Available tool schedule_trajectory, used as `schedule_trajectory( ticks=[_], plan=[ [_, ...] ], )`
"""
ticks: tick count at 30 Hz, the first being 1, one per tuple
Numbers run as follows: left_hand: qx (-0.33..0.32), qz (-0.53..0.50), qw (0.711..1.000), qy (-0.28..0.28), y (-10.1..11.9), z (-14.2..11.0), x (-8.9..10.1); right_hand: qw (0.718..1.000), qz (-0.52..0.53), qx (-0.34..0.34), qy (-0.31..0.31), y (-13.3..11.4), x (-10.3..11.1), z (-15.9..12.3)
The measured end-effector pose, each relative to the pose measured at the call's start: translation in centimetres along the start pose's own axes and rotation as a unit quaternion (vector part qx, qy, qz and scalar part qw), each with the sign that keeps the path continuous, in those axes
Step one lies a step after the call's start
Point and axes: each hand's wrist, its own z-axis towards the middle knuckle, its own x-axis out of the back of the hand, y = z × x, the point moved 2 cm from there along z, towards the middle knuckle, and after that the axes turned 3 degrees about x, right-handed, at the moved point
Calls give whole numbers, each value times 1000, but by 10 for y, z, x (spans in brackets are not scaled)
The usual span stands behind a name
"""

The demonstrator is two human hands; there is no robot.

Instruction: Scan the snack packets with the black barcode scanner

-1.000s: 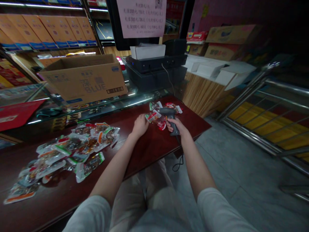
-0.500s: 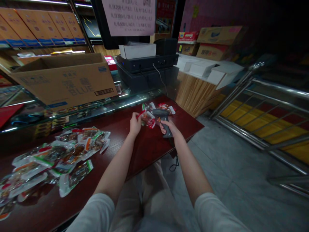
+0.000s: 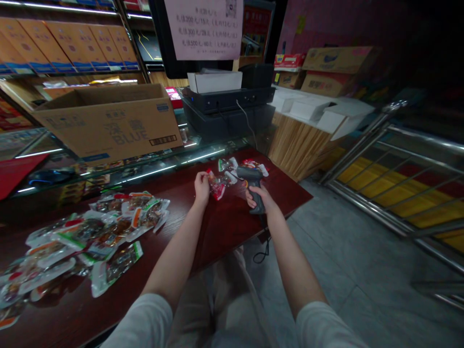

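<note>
My right hand [image 3: 259,198] is wrapped round the handle of a dark grey barcode scanner [image 3: 251,175], whose head points left. Pinched at its edge in my left hand [image 3: 202,187] is a red and clear plastic food packet [image 3: 218,187], just left of the scanner head. A green-trimmed packet [image 3: 226,164] and a red packet [image 3: 255,166] lie behind the scanner on the dark red tabletop [image 3: 224,232]. To the left spreads a pile of clear food packets [image 3: 97,232] with green, orange and red trim.
Behind the table, a glass counter [image 3: 155,170] holds an open cardboard box [image 3: 112,128], a black mouse [image 3: 50,178] and a cash drawer [image 3: 228,118] under a monitor. A metal railing [image 3: 398,193] stands at the right. The scanner's cable [image 3: 267,249] hangs off the table's front edge.
My left hand has drawn the red packet slightly left, away from the scanner. The scanner stays in my right hand. The whole view has shifted a little.
</note>
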Motion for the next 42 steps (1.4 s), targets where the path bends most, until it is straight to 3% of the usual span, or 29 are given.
schedule_trajectory(
  ticks=[3,9,17,20,26,42],
  plan=[
    [-2,-19,999,-36,0,0,-2,1000,-2,-2,2,2,2,1],
    [-91,27,988,-124,10,-9,-5,1000,-6,-3,16,6,4,4],
    [-80,39,995,-53,28,-16,2,1000,-15,-17,9,7,2,3],
    [-88,23,993,-69,30,-18,1,1000,-20,-18,6,7,0,2],
    [-65,-64,984,-154,23,-19,-8,1000,-25,-14,-8,7,-2,0],
    [-66,-28,990,-121,12,-14,-8,999,-22,-27,-20,7,-3,1]
  ],
)
